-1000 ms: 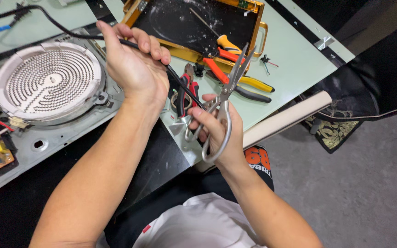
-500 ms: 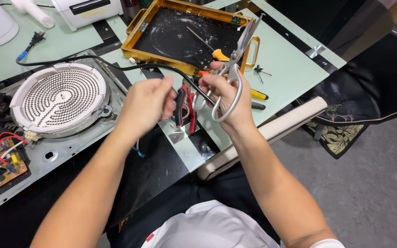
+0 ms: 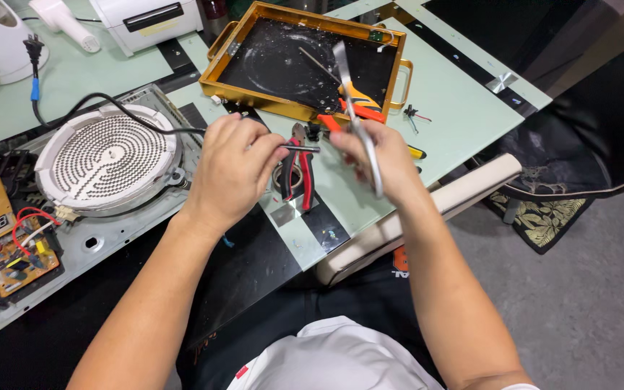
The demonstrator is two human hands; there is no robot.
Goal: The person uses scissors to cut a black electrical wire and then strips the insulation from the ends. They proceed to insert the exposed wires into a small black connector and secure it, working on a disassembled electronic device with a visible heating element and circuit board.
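Bright, even light from overhead fills the view; shadows under the forearms are soft. Pale glare lies on the glassy counter near its far edge. The scissors are motion-blurred; corners bend slightly

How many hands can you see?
2. The left hand pinches a thin black cable over the pale green glass table; the right hand beside it grips silver metal scissors.
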